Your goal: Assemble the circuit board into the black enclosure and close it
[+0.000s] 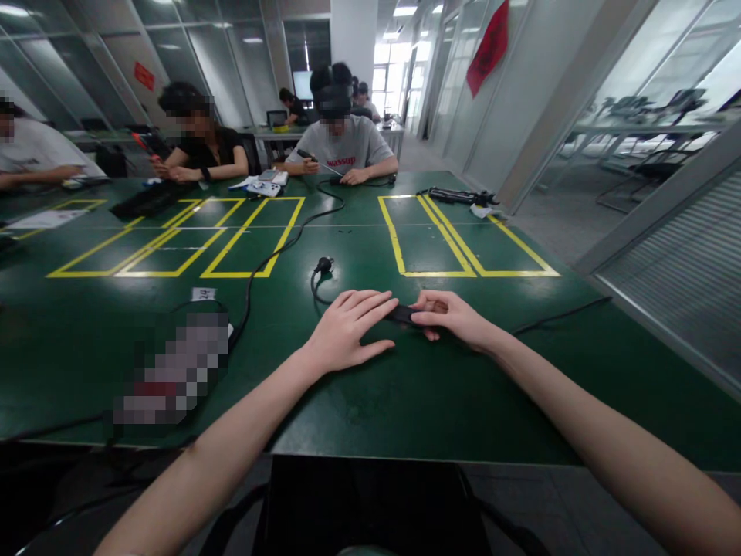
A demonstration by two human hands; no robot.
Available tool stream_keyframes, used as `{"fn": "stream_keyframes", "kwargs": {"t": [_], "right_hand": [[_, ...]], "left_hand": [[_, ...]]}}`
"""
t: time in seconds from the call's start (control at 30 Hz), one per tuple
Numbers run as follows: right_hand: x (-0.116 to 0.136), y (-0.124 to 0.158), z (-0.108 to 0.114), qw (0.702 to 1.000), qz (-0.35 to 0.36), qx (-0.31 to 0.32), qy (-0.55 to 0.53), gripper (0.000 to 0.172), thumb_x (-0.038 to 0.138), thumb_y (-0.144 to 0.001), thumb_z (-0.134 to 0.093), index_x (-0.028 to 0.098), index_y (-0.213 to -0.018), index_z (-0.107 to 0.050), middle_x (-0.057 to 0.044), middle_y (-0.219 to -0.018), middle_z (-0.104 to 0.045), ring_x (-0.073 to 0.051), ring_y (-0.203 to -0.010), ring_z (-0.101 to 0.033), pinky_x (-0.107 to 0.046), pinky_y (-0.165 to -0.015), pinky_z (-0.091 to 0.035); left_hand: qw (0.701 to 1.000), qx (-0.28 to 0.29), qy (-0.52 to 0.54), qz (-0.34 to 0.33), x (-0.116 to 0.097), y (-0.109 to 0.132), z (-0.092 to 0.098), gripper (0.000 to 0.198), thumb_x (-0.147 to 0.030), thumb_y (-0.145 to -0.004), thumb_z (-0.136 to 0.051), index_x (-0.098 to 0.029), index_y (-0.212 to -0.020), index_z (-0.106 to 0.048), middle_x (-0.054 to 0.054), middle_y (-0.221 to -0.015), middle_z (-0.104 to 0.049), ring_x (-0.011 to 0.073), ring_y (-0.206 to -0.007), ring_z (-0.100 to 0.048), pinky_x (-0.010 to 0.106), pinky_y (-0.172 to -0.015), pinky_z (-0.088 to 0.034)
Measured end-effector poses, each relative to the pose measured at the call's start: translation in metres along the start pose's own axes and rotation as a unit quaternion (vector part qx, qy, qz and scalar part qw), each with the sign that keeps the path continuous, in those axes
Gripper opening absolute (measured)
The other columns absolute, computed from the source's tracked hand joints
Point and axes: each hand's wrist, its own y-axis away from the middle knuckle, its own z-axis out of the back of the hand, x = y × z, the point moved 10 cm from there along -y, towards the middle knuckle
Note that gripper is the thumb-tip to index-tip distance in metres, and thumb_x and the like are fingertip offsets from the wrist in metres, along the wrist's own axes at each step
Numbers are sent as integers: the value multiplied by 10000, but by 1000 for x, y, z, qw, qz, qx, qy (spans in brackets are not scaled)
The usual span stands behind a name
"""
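Observation:
A small flat black device (402, 314) lies on the green table (405, 386) right in front of me. My right hand (455, 316) pinches its right end between thumb and fingers. Flat on the table lies my left hand (347, 332), fingers spread and fingertips resting on the device's left end. A thin black cable (556, 315) runs from under my right hand toward the table's right edge. Most of the device is covered by my fingers.
A black cord with a plug (321, 266) snakes across the table's middle. Yellow tape rectangles (463, 247) mark the surface. A blurred object (174, 371) lies at left. Three people (341, 143) work along the far side. A black tool (457, 196) lies far right.

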Motion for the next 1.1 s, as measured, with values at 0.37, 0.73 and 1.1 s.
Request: {"fn": "stream_keyframes", "kwargs": {"t": [0.37,0.73,1.1], "right_hand": [[7,41,188,842,142,-520,-32,382,468,-696,-764,255,-706,-447,16,-617,-654,-109,-440,-480,-232,-410,-399],[-9,42,209,770,-44,-519,368,217,414,-700,-728,235,-735,-611,-87,-805,-715,-298,-822,-680,-397,-755,-508],[-11,64,227,704,-112,-572,406,201,391,-717,-750,246,-794,-633,-132,-921,-734,-384,-987,-681,-467,-833,-527]], "left_hand": [[998,36,47,26,12,5,-14,322,-367,-999,-590,-207,-1261,-689,111,-1377,-668,277,-1276,-598,484,-1071,-489],[995,60,71,48,14,8,-17,273,-353,-991,-604,-224,-1204,-717,89,-1331,-695,266,-1246,-611,476,-1076,-480],[992,79,80,49,11,8,-21,254,-342,-984,-626,-203,-1172,-725,78,-1291,-713,252,-1226,-614,437,-1053,-488]]}}
